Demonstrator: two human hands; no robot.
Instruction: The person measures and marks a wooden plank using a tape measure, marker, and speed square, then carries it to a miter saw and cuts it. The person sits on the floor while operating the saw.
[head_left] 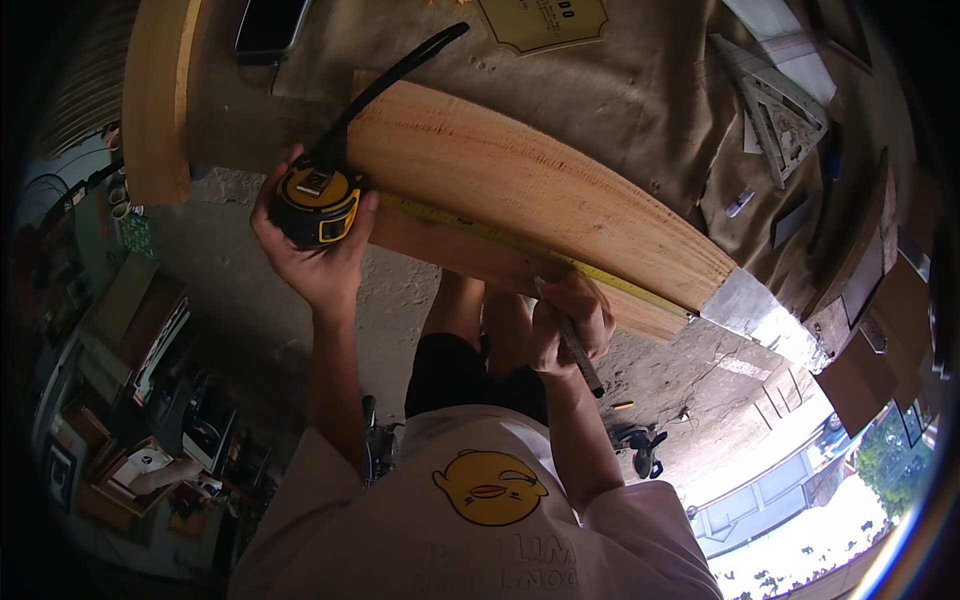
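My left hand [325, 268] is closed around a black and yellow tape measure [316, 200] at the left end of a light brown wooden board [510, 165]. A black strap hangs off the case. The yellow blade [470, 228] is pulled out along the board, and its hooked end reaches the board's right end. Fingers of my right hand [575, 318] close on a slim grey pen-like tool [578, 352], its pale tip pointing up at the board's near side. That hand rests by the blade, right of the board's middle.
Brown cloth [640, 130] covers the work surface beyond the board. On it lie a triangular set square [778, 115], a phone [272, 28] and a gold label plate [545, 22]. Another plank [158, 100] stands at far left. Cluttered boards [150, 350] fill the left side.
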